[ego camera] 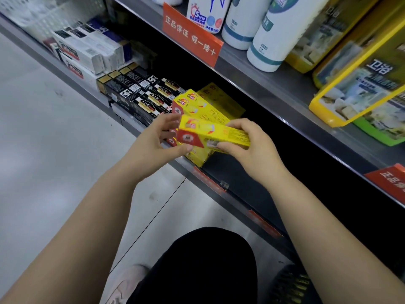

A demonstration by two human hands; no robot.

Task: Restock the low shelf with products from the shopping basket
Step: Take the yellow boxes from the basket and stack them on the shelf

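I count one yellow box (213, 133) gripped by my two hands, the left hand (153, 139) and the right hand (247, 145). At least three more like it lie on the low shelf (241, 183). There are at least five black boxes (140, 95), and the stack hides any others. The white boxes (87, 51) are too blurred to count. The upper shelf (274, 88) carries three white bottles (282, 34), two orange signs (190, 34), two yellow packs (359, 69) and one green pack (381, 132). There is one basket (291, 286).

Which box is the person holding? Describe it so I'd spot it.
On the low shelf, black boxes give way to a stack of yellow boxes. In front of that stack, the left hand and right hand hold one yellow box by its ends. It alone is gripped, not lying on the pile.
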